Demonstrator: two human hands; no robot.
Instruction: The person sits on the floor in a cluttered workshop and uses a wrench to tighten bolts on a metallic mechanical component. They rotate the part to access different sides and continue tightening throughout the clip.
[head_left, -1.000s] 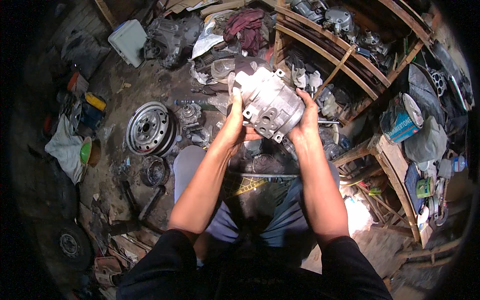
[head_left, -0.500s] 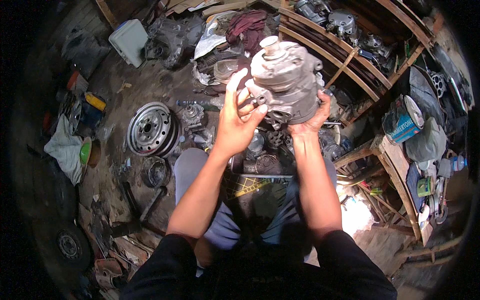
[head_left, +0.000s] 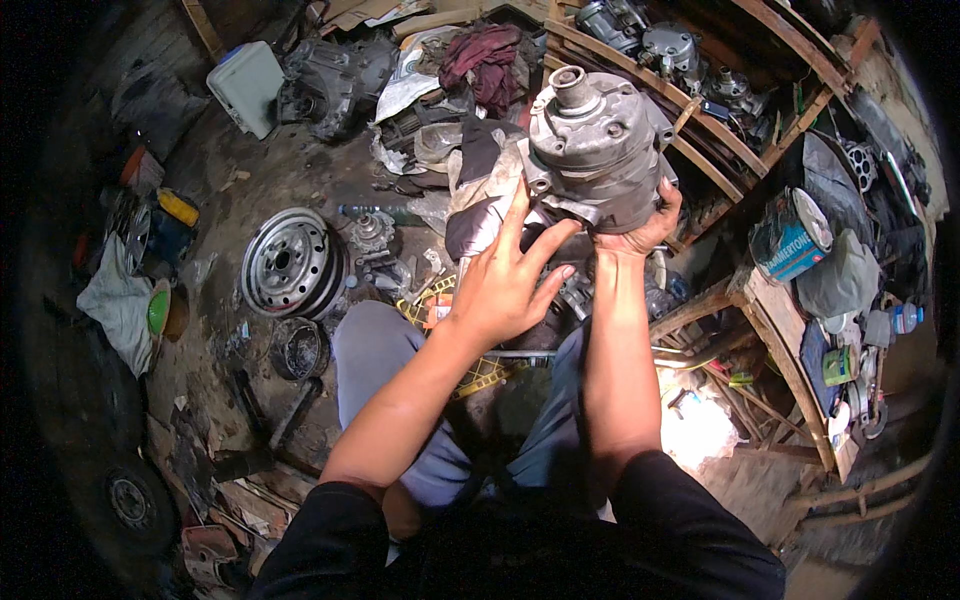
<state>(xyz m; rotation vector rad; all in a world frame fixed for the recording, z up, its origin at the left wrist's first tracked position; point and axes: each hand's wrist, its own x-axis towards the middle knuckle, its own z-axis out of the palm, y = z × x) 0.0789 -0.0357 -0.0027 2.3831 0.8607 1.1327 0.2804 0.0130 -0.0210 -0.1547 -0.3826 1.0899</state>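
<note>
A heavy grey metal compressor-like machine part (head_left: 598, 148), cylindrical with a round hub on top, is held up in front of me. My right hand (head_left: 640, 228) grips it from underneath at its lower right. My left hand (head_left: 508, 278) is off the part, just below and left of it, fingers spread and empty. Both forearms rise from the lower edge over my knees in grey trousers.
A steel wheel rim (head_left: 288, 262) lies on the dirty floor at left, near a small round pan (head_left: 298, 348). Wooden shelves (head_left: 720, 130) with more metal parts stand at right. A white canister (head_left: 246, 86), rags (head_left: 488, 52) and a paint tin (head_left: 790, 240) lie around.
The machine part was lifted higher and turned hub-up. My left hand let go of it and dropped away, open; my right hand kept hold beneath.
</note>
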